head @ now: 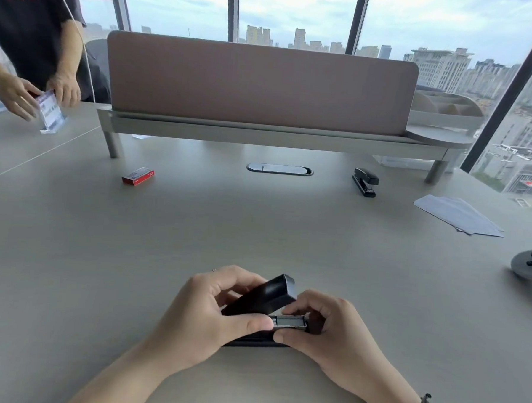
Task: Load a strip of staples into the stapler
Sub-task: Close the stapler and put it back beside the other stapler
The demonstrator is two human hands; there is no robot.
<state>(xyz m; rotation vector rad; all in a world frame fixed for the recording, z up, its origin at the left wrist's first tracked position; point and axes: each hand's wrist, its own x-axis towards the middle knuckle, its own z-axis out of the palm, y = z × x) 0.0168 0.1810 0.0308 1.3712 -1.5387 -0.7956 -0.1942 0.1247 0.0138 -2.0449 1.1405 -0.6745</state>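
A black stapler lies on the table near its front edge, its top cover swung up and the metal staple channel showing beneath. My left hand wraps the stapler's rear and cover, thumb on the channel. From the right, my right hand pinches the front end of the channel between thumb and fingers. I cannot tell whether a strip of staples sits in the channel. A red staple box rests far off at the back left of the table.
A second black stapler stands at the back right, near folded white papers. A grey controller lies at the right edge. A desk riser with a pink screen spans the back. Another person's hands hold a clear card stand at far left.
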